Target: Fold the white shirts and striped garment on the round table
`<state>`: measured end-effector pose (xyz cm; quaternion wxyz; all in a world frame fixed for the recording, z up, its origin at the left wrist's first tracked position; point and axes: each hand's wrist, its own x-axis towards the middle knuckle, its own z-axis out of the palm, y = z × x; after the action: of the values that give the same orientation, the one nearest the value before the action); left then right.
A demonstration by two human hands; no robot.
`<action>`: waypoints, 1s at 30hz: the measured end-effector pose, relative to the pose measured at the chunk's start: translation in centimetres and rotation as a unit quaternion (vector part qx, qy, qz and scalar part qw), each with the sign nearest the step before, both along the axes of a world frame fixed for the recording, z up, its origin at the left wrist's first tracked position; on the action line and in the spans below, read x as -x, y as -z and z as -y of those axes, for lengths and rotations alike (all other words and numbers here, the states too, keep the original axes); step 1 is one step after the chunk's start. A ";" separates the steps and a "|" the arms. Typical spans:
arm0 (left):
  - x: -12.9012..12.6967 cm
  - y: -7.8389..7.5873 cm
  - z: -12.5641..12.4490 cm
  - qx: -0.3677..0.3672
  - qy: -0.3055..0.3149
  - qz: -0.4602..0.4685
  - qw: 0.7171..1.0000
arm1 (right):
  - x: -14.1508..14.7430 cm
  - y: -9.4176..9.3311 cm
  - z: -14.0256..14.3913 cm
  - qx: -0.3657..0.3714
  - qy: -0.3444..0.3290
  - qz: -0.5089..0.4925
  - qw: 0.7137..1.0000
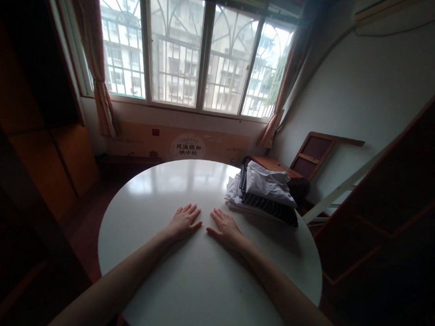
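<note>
My left hand [185, 222] lies flat on the white round table [139, 232], palm down with its fingers spread. Close to its right, my right hand [224, 228] rests on the same tabletop, also palm down, fingers stretched out. A small gap separates the two thumbs, and neither hand holds anything. Beyond my right hand, toward the table's far right edge, sits a pile of folded clothes [266, 180]. White garments make up most of it, with a black, white-striped garment [270, 208] among them. My right hand is apart from the pile.
Behind the table, barred windows [176, 52] hang between tied curtains [99, 97]. Below them is a long printed box or panel [219, 141] with Chinese characters. A wooden stand [276, 165] and a white ladder-like frame [343, 195] are at right; wooden cabinets [63, 158] stand at left.
</note>
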<state>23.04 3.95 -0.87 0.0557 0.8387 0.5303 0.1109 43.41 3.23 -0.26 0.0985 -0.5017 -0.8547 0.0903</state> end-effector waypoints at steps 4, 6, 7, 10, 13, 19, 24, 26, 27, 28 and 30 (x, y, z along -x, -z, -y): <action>0.0 -0.1 0.0 0.002 0.000 -0.002 1.000 | 0.0 0.1 -0.1 0.003 -0.002 -0.003 1.000; 0.0 -0.1 0.0 0.003 0.000 -0.002 1.000 | 0.0 0.2 -0.1 0.000 -0.003 -0.004 1.000; 0.0 -0.1 0.1 0.003 0.000 -0.002 1.000 | -0.1 0.2 -0.1 -0.002 -0.004 -0.005 1.000; 0.0 -0.1 0.1 0.003 0.002 -0.001 1.000 | -0.1 0.2 -0.1 -0.002 -0.007 -0.006 1.000; 0.1 -0.2 0.1 0.005 0.002 -0.003 1.000 | -0.1 0.2 -0.1 -0.002 -0.009 -0.005 1.000; 0.0 -0.4 0.2 0.012 0.003 -0.008 1.000 | -0.1 0.3 -0.2 -0.003 -0.003 -0.005 1.000; 0.0 -0.6 0.4 0.016 0.002 -0.011 1.000 | 0.0 0.1 0.0 0.006 -0.006 -0.003 1.000; 0.0 -0.6 0.4 0.017 0.003 -0.012 1.000 | -0.1 0.0 0.0 0.007 -0.005 -0.003 1.000; 0.0 -0.6 0.3 0.017 0.004 -0.012 1.000 | -0.1 -0.1 0.0 0.006 -0.006 -0.004 1.000; 0.0 -0.6 0.3 0.017 0.004 -0.011 1.000 | -0.1 -0.1 0.0 0.004 -0.007 -0.004 1.000; 0.1 -0.5 0.3 0.017 0.006 -0.009 1.000 | -0.1 0.0 0.0 0.000 -0.008 -0.004 1.000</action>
<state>22.97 3.69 -0.41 0.0657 0.8417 0.5275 0.0944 43.48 3.21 -0.22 0.1016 -0.4940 -0.8585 0.0930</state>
